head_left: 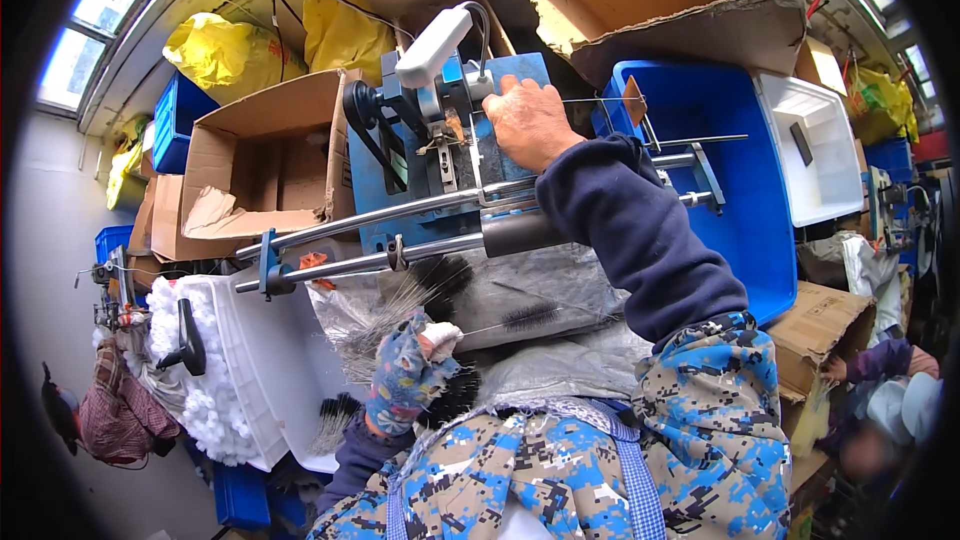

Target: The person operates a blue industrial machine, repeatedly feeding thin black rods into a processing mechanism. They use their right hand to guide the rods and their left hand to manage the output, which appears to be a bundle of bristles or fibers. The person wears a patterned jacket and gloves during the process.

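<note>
My left hand (412, 368), in a patterned glove with white wrapping at the fingertips, is closed on the wire stem of a thin black-bristled brush (530, 316). The brush points right, above grey sheeting over my lap. More wire-stemmed black brushes (440, 285) lie in a bunch just beyond that hand. My bare right hand (532, 122) rests on a blue bench machine (425, 155) with its fingers curled; what they grip is hidden. A thin metal rod (600, 100) runs rightward from behind that hand. Two steel guide bars (420, 208) cross the machine's near side.
A cardboard box (262, 100) stands left of the machine, a big blue bin (775, 210) right of it. White trays (815, 155) flank the area; the left one (270, 360) borders white fluffy material (195, 390). Another person (890, 390) sits at far right.
</note>
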The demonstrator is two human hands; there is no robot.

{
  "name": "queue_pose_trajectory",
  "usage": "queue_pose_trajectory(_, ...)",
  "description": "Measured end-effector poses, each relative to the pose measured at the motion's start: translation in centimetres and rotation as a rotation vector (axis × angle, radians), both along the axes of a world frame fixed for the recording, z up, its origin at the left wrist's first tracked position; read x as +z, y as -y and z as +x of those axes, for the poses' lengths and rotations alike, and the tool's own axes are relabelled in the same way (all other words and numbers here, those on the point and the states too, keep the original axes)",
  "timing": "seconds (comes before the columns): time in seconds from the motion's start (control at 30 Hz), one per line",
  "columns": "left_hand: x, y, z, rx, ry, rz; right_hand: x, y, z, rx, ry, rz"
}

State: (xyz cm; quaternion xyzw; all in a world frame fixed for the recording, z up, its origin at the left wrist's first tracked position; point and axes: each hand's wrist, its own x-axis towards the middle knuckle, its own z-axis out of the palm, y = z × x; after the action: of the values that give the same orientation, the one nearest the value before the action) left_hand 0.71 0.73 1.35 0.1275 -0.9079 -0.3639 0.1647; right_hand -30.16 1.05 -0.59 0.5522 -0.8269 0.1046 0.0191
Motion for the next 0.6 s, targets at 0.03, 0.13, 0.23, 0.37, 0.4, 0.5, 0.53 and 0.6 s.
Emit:
queue_pose_trajectory(0.03,-0.1,-0.1,-0.3,-0.006,-0.014,-0.019,-0.1,-0.1,0.0,-0.003,-0.007,-0.007)
queue_pose_trajectory(0.13,-0.1,-0.2,-0.8,-0.018,-0.042,-0.052,-0.3,-0.1,0.0,0.007,-0.012,-0.028)
queue_pose_trajectory(0.23,-0.2,-0.2,-0.7,-0.009,-0.039,-0.049,-0.2,-0.2,-0.1,0.034,-0.015,-0.029)
queue_pose_trajectory(0.37,-0.6,-0.1,-0.1,0.013,0.01,-0.055,0.0,-0.3,0.2,0.019,-0.061,-0.017)
queue_pose_trajectory(0.4,-0.5,-0.1,0.0,0.009,0.026,-0.046,0.0,-0.3,0.3,0.011,-0.072,-0.015)
queue_pose_trajectory(0.5,-0.9,-0.2,0.0,0.012,0.013,-0.027,0.1,-0.2,0.5,0.009,-0.092,0.0)
queue_pose_trajectory(0.53,-1.1,-0.2,0.0,0.011,0.006,-0.027,0.1,-0.3,0.6,0.009,-0.105,-0.001)
queue_pose_trajectory(0.6,-1.3,-0.2,0.0,0.008,-0.008,-0.024,0.1,-0.3,0.7,0.008,-0.131,-0.004)
